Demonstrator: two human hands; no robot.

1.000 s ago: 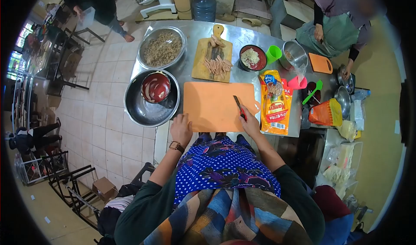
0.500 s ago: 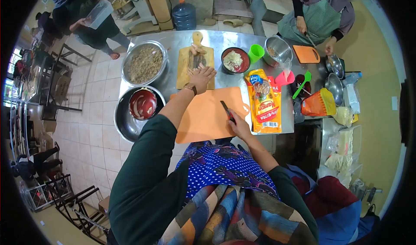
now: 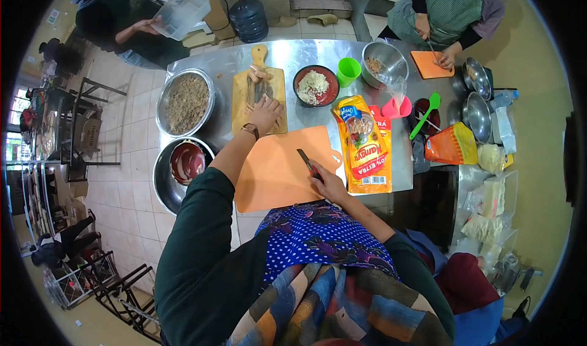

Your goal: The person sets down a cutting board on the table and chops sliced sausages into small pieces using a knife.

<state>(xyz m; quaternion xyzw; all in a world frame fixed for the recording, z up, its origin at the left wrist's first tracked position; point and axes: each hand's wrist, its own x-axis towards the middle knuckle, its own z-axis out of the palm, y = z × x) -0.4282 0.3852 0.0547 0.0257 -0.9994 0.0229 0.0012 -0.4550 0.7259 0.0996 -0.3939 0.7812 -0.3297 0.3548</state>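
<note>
My left hand [image 3: 264, 115] reaches over the wooden board [image 3: 241, 89] and covers the sliced pale strips on it; its fingers are bent down onto them. A few uncut pieces [image 3: 259, 74] lie near the board's handle. In my right hand [image 3: 329, 184] is a knife [image 3: 309, 164] with a red and black handle, its dark blade pointing up and left over the orange cutting mat [image 3: 275, 168]. That mat lies flat at the table's near edge, just below the wooden board.
Left stand a bowl of crumbly brown filling [image 3: 188, 103] and a metal basin [image 3: 164, 184] holding a red bowl [image 3: 188, 162]. To the right are a bowl of chopped white bits [image 3: 315, 86], a green cup [image 3: 348, 72] and yellow packets [image 3: 367, 156]. Two people stand beyond the table.
My left hand has gone from the orange mat's left edge up to the strips on the wooden board. The orange mat has turned slightly. One person has come closer with a clear container.
</note>
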